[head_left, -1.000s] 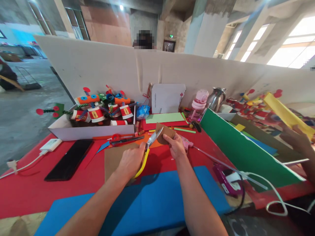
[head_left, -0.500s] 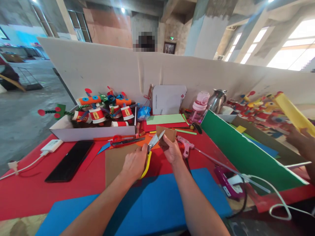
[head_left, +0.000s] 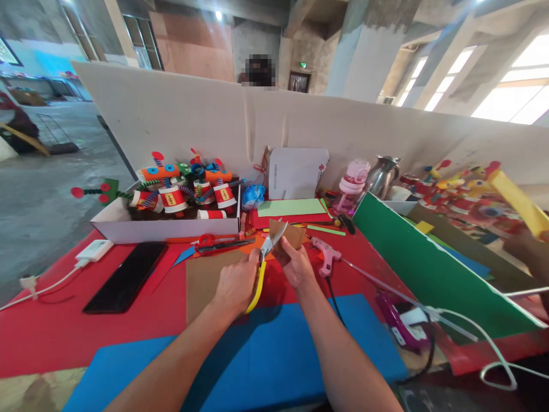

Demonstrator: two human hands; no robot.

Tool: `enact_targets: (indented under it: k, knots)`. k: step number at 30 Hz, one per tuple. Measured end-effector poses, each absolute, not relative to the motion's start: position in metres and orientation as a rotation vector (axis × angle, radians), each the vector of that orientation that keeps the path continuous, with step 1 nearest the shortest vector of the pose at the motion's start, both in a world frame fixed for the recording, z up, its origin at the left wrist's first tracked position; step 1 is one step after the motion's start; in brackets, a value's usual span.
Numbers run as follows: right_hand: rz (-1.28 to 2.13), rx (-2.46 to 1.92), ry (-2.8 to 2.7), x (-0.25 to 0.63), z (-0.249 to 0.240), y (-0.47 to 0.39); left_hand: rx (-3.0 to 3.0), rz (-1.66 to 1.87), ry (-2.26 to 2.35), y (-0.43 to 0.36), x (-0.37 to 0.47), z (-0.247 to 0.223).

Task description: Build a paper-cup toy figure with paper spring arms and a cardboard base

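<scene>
Nearest to me lay a blue board [head_left: 274, 349], under my two forearms, at the near side of the red table [head_left: 47, 329]. Above its far edge, my left hand [head_left: 234, 283] was closed around the yellow handles of the scissors [head_left: 258, 293], whose blades pointed away from me. My right hand [head_left: 297, 266] was pinching a small piece of brown card [head_left: 295, 234] between thumb and fingers; it was in the air, and one blade crossed its front near the left edge. How deep the blades were in it, I could not tell. A larger brown sheet [head_left: 199, 283] lay flat beside my left hand, with a black phone [head_left: 125, 278] to its left. A pink glue gun [head_left: 329, 257] lay just right of my right hand. Farther away stood a white box [head_left: 171, 232] with paper-cup figures [head_left: 172, 199], a pink bottle [head_left: 352, 186] and, behind everything on the table, a white partition [head_left: 184, 109].
</scene>
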State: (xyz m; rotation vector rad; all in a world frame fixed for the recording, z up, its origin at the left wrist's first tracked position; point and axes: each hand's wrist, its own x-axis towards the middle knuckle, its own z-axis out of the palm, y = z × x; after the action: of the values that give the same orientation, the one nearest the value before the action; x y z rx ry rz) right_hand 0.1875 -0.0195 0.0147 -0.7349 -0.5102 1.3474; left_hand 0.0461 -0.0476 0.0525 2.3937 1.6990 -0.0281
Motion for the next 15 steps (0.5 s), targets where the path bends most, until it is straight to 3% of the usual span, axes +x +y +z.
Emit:
enact_targets:
  k: [15]
  knots:
    - [1.306,-0.781,-0.507,0.1925,0.0171,-0.0177,2.369,-0.072,1.701,-0.0514,0.0479,0.0577]
